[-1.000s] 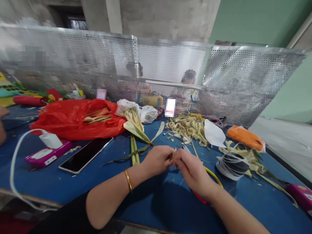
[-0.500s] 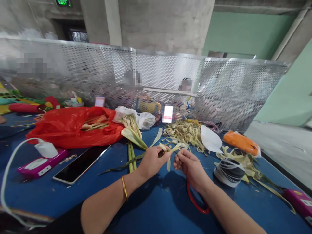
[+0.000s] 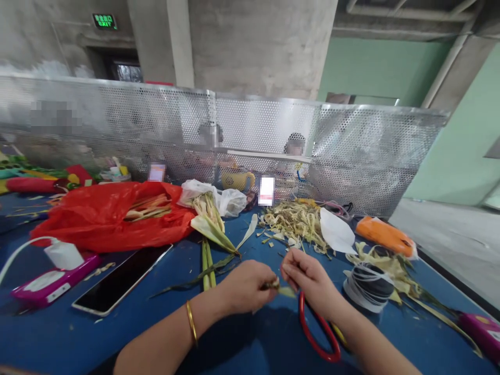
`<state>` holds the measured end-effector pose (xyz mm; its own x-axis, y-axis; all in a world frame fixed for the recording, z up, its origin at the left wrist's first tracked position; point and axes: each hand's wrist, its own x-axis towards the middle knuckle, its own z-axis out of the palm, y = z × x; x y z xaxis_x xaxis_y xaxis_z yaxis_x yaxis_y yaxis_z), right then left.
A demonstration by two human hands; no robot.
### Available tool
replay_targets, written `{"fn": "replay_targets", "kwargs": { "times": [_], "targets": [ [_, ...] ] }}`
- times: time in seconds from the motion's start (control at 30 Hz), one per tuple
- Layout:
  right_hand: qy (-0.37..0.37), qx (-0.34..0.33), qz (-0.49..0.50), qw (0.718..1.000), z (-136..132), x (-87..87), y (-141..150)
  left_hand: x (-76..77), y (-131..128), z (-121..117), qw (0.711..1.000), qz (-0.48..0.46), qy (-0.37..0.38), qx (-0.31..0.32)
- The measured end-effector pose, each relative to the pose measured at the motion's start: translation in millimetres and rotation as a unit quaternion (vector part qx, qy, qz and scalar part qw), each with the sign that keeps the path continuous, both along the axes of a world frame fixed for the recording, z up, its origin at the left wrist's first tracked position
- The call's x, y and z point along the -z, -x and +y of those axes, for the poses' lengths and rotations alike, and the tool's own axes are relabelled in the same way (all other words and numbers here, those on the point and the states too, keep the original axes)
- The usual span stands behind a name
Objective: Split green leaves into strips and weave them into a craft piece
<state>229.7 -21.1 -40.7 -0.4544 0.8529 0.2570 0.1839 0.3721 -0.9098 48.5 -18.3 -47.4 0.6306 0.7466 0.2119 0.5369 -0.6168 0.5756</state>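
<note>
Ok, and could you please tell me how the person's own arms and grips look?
Both the left grip and the right grip are ungloved human hands. A smooth, plain gold-coloured bangle circles the left wrist. What seems a dark sleeve just shows at the bottom edge, by the left arm. The right forearm has no sleeve or bracelet in view.

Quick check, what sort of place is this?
Likely a shared craft workroom: curled plant strips and a spool of pale cord lie on the blue table, and people show through a perforated metal screen.
</note>
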Motion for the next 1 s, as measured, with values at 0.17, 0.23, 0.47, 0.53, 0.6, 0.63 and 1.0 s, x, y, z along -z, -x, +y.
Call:
{"fn": "replay_targets", "kwargs": {
  "times": [0.17,0.23,0.47,0.53,0.6,0.63,1.0],
  "targets": [
    [0.236,-0.034,0.176,0.955,12,3.1,-3,-9.7,2,-6,0.984,-0.134,0.087,0.084],
    [0.273,-0.010,0.240,0.932,13,5.4,-1,-11.9,0,-7,0.975,-0.202,0.088,0.012],
    [0.112,0.080,0.132,0.982,-3,13.4,16,-1.9,-7,2,0.931,-0.262,0.055,-0.246],
    [-0.030,0.090,0.024,0.995,-11,14.2,17,2.9,-7,3,0.939,-0.219,0.039,-0.260],
    [-0.126,0.083,-0.054,0.987,-15,12.3,15,6.1,-7,3,0.958,-0.155,0.011,-0.241],
    [-0.143,0.078,-0.070,0.984,-16,10.3,14,6.8,-6,3,0.969,-0.121,0.001,-0.215],
    [0.290,0.015,0.261,0.921,14,3.9,-2,-5.1,-2,0,0.934,-0.262,0.242,0.006]
  ]
}}
